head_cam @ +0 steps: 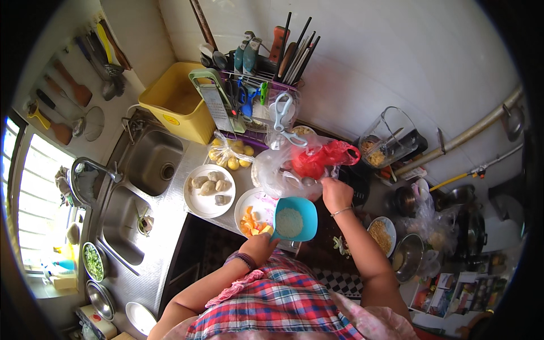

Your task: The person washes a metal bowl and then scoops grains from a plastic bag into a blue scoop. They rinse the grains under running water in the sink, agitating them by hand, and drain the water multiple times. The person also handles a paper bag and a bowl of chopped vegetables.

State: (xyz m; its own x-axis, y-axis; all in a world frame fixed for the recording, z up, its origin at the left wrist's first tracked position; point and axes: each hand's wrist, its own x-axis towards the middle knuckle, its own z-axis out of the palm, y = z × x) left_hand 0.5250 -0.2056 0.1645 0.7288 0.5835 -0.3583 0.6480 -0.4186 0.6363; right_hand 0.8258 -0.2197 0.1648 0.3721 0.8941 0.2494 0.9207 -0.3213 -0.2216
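My left hand grips the handle of a turquoise plastic scoop-shaped bowl, which holds white powder. The bowl overhangs the right side of a white plate with orange segments. At the mouth of a clear plastic bag, my right hand is closed on what looks like a metal spoon; my fingers partly cover it. A crumpled red plastic bag lies against the clear one. Beside the orange plate, another white plate carries several greyish peeled lumps.
A double steel sink is at the left. Behind the plates stand a yellow bin, a grater and a rack of knives and chopsticks. Scissors hang there. A glass jug and a bowl of crumbs are at the right.
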